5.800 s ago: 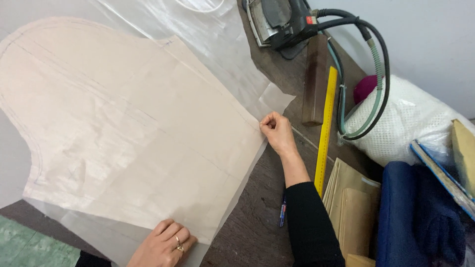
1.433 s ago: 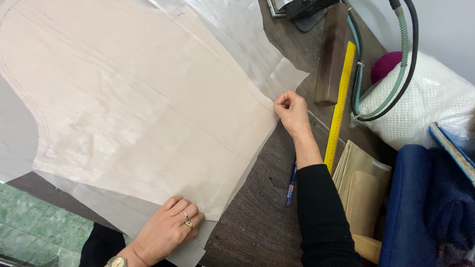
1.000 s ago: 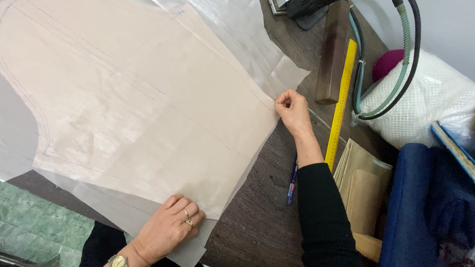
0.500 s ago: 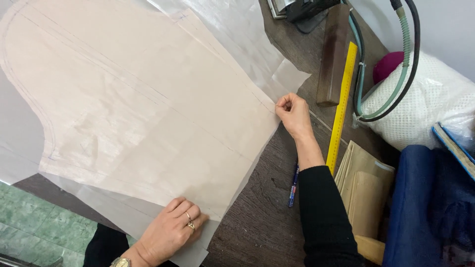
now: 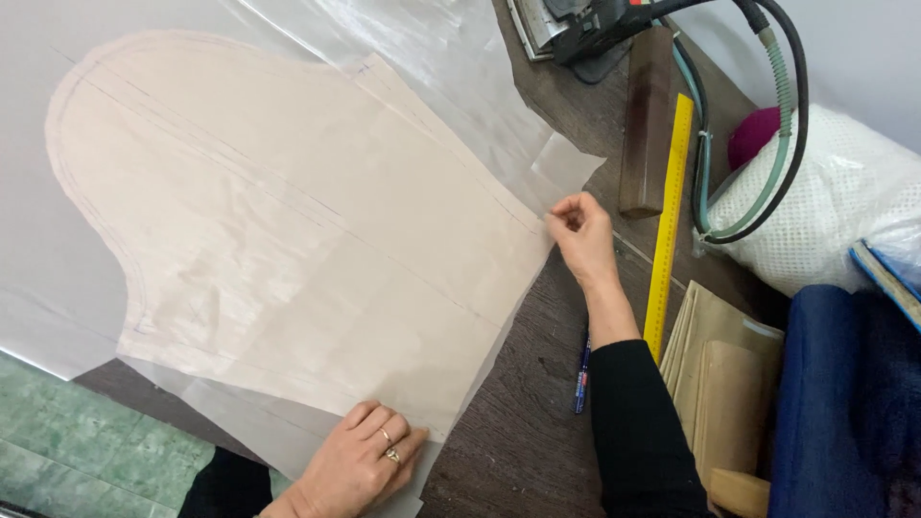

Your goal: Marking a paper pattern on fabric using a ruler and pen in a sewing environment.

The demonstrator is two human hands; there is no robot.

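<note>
A big white bag [image 5: 844, 206] with a net pattern sits at the right side of the counter [image 5: 537, 451]. Below it lies a stack of flat brown paper envelopes [image 5: 724, 384], or maybe folded paper bags. No signs or screens show.

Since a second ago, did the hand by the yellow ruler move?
No. The right hand still pinches the edge of the pattern paper, just left of the yellow ruler, as before; only the camera shifted slightly.
</note>
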